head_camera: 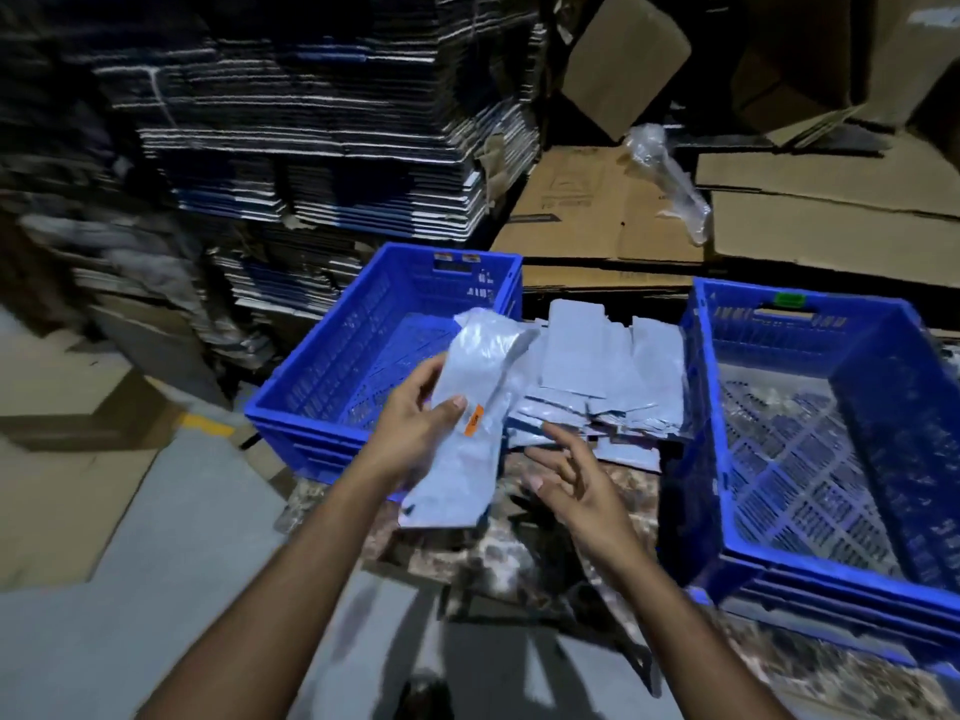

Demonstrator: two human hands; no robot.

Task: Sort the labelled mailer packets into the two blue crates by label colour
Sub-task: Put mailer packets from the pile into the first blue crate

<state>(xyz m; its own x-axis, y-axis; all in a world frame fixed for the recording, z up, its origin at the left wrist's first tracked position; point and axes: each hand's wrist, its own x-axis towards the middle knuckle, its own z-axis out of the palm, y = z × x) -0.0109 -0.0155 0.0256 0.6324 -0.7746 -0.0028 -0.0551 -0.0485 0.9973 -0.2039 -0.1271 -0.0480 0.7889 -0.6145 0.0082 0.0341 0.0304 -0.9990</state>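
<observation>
- Your two forearms reach in from the bottom edge, nearest the camera, and end in the hands over the gap between the crates.
- Your left hand [415, 428] grips a grey mailer packet [470, 402]; the thumb lies across its front and the fingers [422, 379] curl round its left edge.
- Just right of that thumb tip, an orange label [474, 420] sits on the held packet, which stands roughly upright with its top bent over.
- Your right hand [574, 480] holds nothing: its fingers are spread and relaxed, palm turned toward the packet, close to the packet's right edge but apart from it.
- Beyond the right hand's fingertips, a loose pile of grey packets [597, 376] lies on the mottled surface between the crates.
- Left of and behind the left hand's fingers stands the left blue crate [332, 376], with small stickers at its far handle slot.
- Right of the right hand's fingers stands the right blue crate [810, 449], with a green sticker [789, 299] on its far rim; its lattice floor shows.
- Farther out, flattened cardboard [597, 210] leans behind the crates, with a clear plastic wrap [670, 179] lying on it.
- Stacked dark sheets [322, 127] rise behind the left crate.
</observation>
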